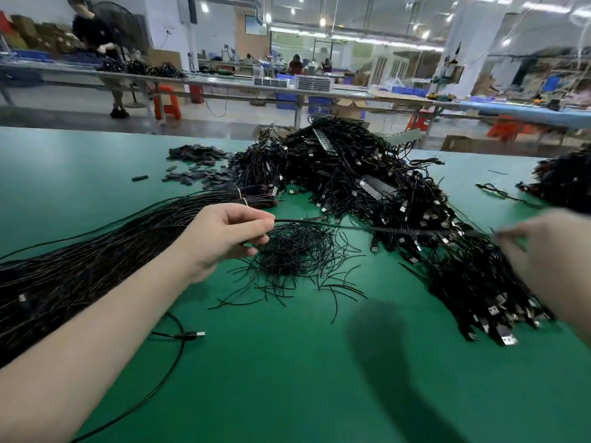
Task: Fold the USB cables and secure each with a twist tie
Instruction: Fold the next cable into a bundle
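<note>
From the head view, two hands stretch one black USB cable [367,227] level above the green table [287,378]. The left hand [220,238] has its fingers curled around one end; the right hand [537,251] is blurred, its fingers apparently pinching the other end. Beneath the cable lies one loose heap of twist ties [297,251]. One long bound bundle of cables [96,251] lies at left, one large tangled pile [399,193] at right. One single cable [179,343] lies near the left forearm.
</note>
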Demonstrator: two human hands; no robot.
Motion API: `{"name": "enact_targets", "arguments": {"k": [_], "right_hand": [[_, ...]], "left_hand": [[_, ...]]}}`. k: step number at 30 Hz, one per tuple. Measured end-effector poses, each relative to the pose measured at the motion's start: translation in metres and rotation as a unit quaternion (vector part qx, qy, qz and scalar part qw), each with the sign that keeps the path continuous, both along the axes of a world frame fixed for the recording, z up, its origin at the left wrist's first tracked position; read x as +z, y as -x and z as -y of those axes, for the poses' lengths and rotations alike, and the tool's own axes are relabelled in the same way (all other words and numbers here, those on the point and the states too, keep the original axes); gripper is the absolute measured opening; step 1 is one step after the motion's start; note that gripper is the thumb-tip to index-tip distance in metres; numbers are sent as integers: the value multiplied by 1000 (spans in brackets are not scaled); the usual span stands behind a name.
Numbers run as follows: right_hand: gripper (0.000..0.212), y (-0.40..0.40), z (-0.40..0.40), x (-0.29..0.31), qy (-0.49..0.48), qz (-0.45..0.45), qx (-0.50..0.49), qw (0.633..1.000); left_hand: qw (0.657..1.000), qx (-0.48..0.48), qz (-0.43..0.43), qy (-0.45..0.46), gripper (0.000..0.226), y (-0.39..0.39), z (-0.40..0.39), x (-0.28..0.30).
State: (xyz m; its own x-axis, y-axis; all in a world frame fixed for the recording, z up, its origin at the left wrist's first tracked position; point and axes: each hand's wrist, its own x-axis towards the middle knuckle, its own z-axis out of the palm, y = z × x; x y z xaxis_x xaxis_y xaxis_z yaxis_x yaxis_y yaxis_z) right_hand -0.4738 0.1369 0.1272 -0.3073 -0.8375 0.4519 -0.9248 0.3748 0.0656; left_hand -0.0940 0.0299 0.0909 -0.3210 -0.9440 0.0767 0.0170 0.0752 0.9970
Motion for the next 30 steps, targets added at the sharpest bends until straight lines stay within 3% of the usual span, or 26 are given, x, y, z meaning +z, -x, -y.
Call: {"name": "enact_targets", "arguments": {"k": [2,6,9,11,14,16,17,21,26,30], "right_hand": [[17,-14,-22,-39,-109,56,-13,992],[19,-43,-22,-83,-237,119,15,964],[26,-78,-13,-103,-329,167,101,924],[35,-95,-1,-93,-327,228,167,902],[43,-126,16,-68,-226,402,290,839],[26,-148,28,-49,-137,513,367,763],[17,-156,33,-43,-102,536,384,745],[29,-176,48,-31,-55,540,409,734],[31,-188,53,-42,-98,566,437,692],[34,-183,57,-45,-163,551,456,679]], "left_hand": [[987,12,-126,-100,2,11,-1,-4],[918,-5,-329,-220,8,40,-8,-2],[879,-3,-411,-243,12,64,-15,4],[868,-12,-433,-244,14,75,-16,8],[883,-20,-421,-208,17,85,-15,8],[913,-11,-376,-161,15,88,-13,6],[928,-7,-345,-138,17,88,-12,5],[978,-26,-198,-61,33,75,-6,8],[984,-108,-134,-54,41,54,-6,18],[981,-134,-126,-62,34,52,-10,20]]}}
